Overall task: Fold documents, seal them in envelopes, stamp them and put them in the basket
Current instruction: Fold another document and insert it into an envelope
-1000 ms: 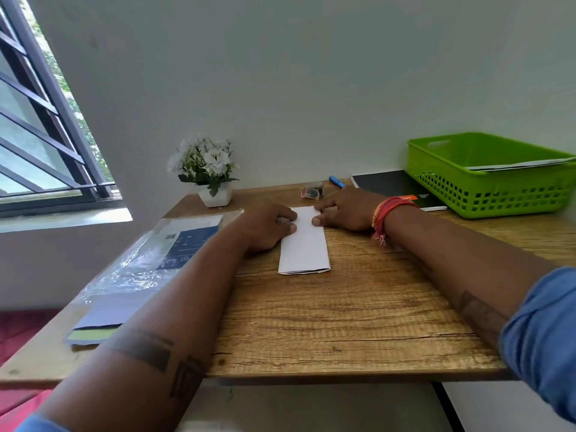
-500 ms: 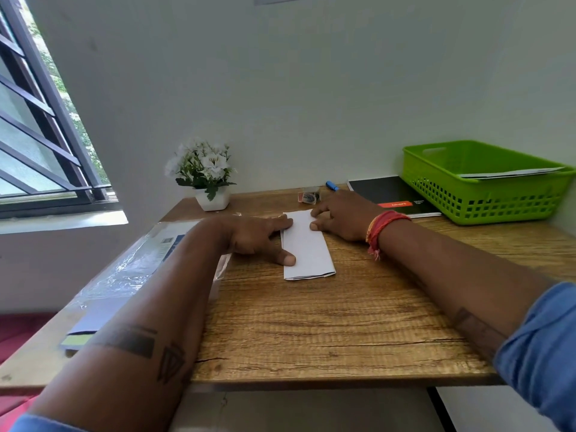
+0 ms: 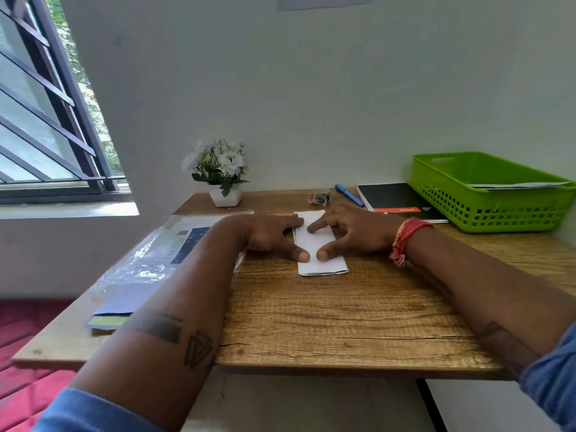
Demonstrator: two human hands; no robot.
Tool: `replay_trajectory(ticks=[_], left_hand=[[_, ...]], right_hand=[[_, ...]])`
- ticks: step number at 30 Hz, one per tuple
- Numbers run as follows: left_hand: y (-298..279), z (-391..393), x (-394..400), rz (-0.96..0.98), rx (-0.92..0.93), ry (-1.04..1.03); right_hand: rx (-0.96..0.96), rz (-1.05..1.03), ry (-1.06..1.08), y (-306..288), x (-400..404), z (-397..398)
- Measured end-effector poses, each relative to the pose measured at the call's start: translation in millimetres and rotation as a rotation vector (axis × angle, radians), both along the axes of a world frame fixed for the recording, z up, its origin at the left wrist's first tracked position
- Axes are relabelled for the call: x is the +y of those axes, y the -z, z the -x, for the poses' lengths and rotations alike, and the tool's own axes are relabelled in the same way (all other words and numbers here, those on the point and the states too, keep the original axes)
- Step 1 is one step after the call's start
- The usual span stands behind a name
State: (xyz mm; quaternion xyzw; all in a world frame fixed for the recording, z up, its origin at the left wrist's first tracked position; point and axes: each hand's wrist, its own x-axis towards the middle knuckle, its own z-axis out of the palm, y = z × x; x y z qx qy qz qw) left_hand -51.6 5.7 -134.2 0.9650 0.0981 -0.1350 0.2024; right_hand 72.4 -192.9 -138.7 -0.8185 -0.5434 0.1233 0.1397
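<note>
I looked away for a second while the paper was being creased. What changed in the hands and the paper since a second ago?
The right hand moved from the paper's far end onto the folded paper, fingers spread and pressing. The left hand slid its thumb toward the person along the left edge. Both hands press; neither grips. The paper stayed where it was, as did the green basket.

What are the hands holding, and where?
Nothing is gripped. Both hands press the folded paper flat on the table: the left hand on its left edge, the right hand with fingers spread on top.
</note>
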Motion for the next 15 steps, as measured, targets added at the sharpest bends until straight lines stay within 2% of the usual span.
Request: replay_trajectory(ticks=[2,4,7,10,12,15], left_hand=[[-0.2,11.1,-9.9,-0.008,-0.096,-0.019],[-2.0,23.4,-20.0,0.027,-0.237,-0.053],[-4.0,47.2,-26.8,0.104,-0.604,-0.137],[-1.9,84.9,-24.6,0.077,-0.919,-0.265],[3.3,113.5,-20.3,0.046,-1.043,-0.323],[13.4,158.5,-12.1,0.009,-1.134,-0.382]], right_hand=[[0.081,-0.133,0.053,3.2,-2.2,2.5],[0.04,-0.223,0.083,3.5,-2.6,8.0],[-0.09,-0.344,0.064,2.1,2.7,18.9],[-0.14,-0.448,-0.018,0.3,12.5,39.0],[-0.144,-0.458,-0.109,-0.2,23.0,61.0],[-0.146,-0.43,-0.258,-2.9,42.5,107.7]])
